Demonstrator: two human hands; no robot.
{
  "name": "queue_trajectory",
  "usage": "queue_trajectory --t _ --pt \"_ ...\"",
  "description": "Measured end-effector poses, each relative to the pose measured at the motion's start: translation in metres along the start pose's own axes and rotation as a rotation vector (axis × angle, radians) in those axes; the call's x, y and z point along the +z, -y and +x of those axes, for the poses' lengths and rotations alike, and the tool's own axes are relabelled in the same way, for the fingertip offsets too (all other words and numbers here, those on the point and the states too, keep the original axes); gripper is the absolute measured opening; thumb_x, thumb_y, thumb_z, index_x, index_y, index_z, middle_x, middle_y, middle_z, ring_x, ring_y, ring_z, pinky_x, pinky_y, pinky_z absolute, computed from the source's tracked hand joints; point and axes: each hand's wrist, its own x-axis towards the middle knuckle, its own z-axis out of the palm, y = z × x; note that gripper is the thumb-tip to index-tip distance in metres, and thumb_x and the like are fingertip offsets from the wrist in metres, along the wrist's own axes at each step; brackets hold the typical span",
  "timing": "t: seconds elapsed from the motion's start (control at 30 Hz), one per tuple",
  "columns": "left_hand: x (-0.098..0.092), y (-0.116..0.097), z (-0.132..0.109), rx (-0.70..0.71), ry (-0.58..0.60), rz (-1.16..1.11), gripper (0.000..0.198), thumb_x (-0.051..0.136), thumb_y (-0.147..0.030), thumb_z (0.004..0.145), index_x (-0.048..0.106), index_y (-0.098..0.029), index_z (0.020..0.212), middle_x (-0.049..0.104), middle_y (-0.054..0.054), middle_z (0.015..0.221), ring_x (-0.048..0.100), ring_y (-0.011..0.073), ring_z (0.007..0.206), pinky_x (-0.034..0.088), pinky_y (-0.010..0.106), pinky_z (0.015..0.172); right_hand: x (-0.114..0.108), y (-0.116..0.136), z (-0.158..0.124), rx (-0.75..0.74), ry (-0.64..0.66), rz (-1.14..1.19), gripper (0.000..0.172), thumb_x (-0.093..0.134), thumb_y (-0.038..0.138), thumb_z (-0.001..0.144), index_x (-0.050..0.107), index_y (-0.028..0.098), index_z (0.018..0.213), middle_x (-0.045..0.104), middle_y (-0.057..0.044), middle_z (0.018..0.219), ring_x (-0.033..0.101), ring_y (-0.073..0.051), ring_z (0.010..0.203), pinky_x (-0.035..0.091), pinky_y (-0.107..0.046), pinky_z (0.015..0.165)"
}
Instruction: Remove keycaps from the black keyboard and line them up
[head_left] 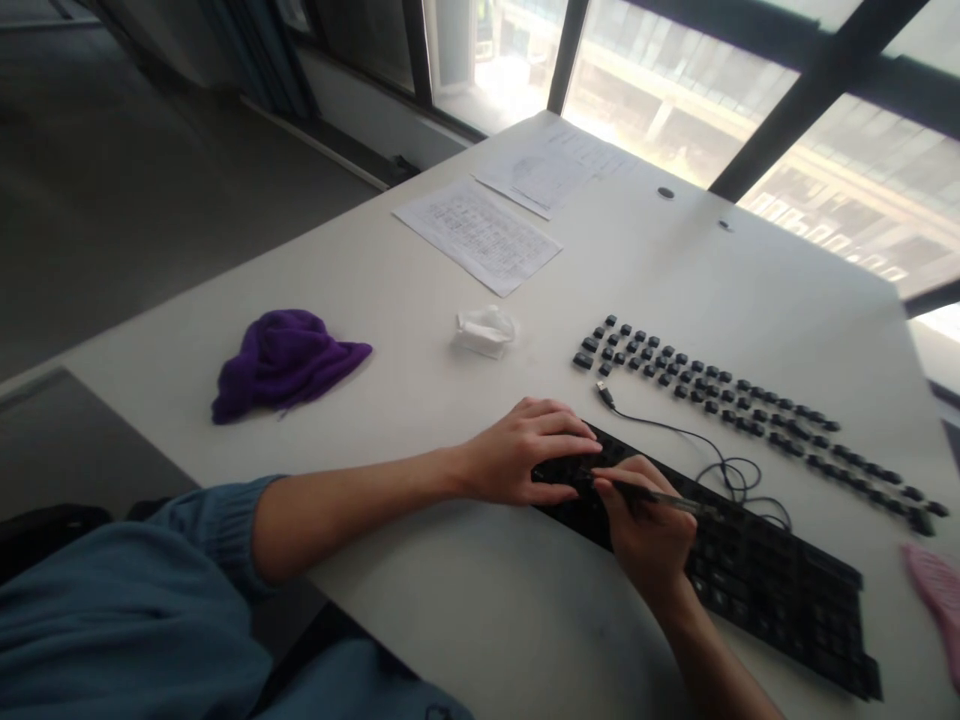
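A black keyboard lies slantwise on the white table, with keycaps showing on its right part. My left hand is laid across its left end, fingers over the far edge and thumb along the near side, gripping it. Between the fingers of my right hand is a thin dark pen-like tool; its exact kind is unclear. The tool's tip is down at the keyboard's left part, close to my left hand, which partly hides that area. Beyond the keyboard, its black USB cable lies loosely coiled.
Rows of loose black keycaps are laid out behind the cable. A crumpled white tissue and a purple cloth lie to the left. Printed sheets are farther back. A pink item sits at the right edge.
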Motion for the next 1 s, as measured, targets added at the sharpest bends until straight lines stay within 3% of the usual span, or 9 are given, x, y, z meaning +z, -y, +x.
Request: queue_trajectory --t 0.23,0.5,0.67,0.87,1.0 --pt "0.0022 -0.0009 0.0004 0.056 -0.045 -0.058 0.023 0.069 -0.033 0.089 0.071 -0.022 0.109 0.074 0.007 0.104 0.063 0.0213 0.103 0.042 0.037 0.095 0.0 0.0088 0.0018 -0.114 -0.011 0.106 0.023 0.073 0.003 0.08 0.073 0.021 0.095 0.066 -0.001 0.078 0.063 -0.014 0.065 0.052 -0.026 0.058" --pt "0.0064 0.0009 -0.0006 0.032 -0.129 -0.178 0.022 0.069 -0.025 0.087 0.07 -0.018 0.109 0.074 0.009 0.098 0.065 0.0209 0.096 0.048 0.036 0.091 0.0019 0.009 -0.0019 -0.175 0.077 0.095 0.024 0.073 0.004 0.081 0.075 0.022 0.097 0.065 -0.005 0.094 0.066 -0.016 0.079 0.055 -0.028 0.066" --pt "0.0086 0.0046 -0.0001 0.045 -0.139 -0.249 0.023 0.07 -0.025 0.089 0.073 -0.021 0.111 0.075 0.009 0.094 0.066 0.0197 0.089 0.053 0.035 0.087 0.0032 0.009 -0.0016 -0.137 0.066 0.098 0.023 0.071 0.003 0.083 0.073 0.021 0.097 0.065 -0.006 0.093 0.066 -0.017 0.08 0.055 -0.03 0.069" --pt "0.0033 0.0028 0.0021 -0.022 -0.142 -0.447 0.027 0.08 -0.037 0.079 0.079 -0.019 0.1 0.073 0.011 0.09 0.068 0.0186 0.08 0.057 0.029 0.075 -0.0003 0.0069 -0.001 -0.084 0.081 0.221 0.02 0.065 0.003 0.084 0.069 0.02 0.095 0.064 -0.006 0.09 0.065 -0.018 0.078 0.054 -0.033 0.068" --pt "0.0005 -0.0018 0.0026 -0.081 -0.211 -0.493 0.02 0.074 -0.027 0.086 0.077 -0.019 0.104 0.072 0.011 0.096 0.069 0.0178 0.083 0.057 0.028 0.077 -0.0026 0.0093 -0.002 0.007 0.06 0.275 0.014 0.061 0.008 0.089 0.066 0.02 0.09 0.065 -0.006 0.093 0.065 -0.02 0.084 0.052 -0.037 0.076"
